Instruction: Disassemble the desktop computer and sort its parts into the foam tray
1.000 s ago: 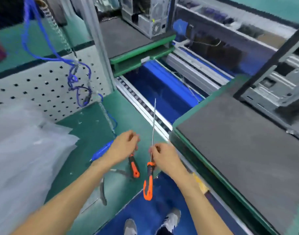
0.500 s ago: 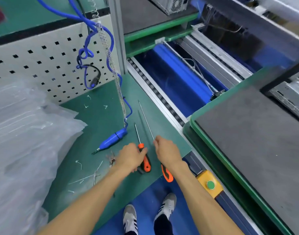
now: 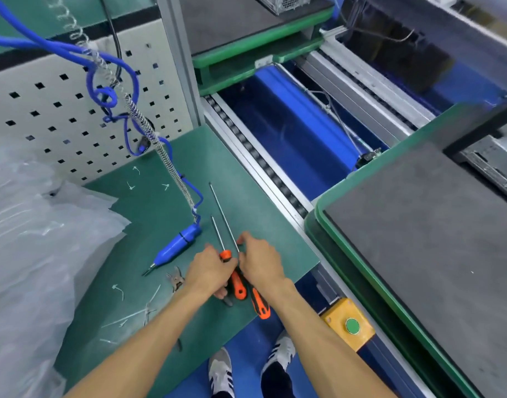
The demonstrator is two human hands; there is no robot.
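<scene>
Both screwdrivers have come down flat onto the green mat (image 3: 246, 173), so tool work is paused. The left hand (image 3: 209, 271) curls around the short screwdriver (image 3: 233, 275); the right hand (image 3: 260, 261) pinches the long screwdriver (image 3: 259, 303). The foam tray (image 3: 436, 225) lies right of the mat, its computer case (image 3: 493, 159) at the far edge. Cutters (image 3: 176, 278) and the blue driver (image 3: 177, 245) crowd the mat's left.

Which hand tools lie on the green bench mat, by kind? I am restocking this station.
Orange-handled screwdrivers: 2, the short one under the left hand and the long one under the right hand.
Blue powered screwdriver: 1.
Small cutters: 1.
Total: 4.
</scene>
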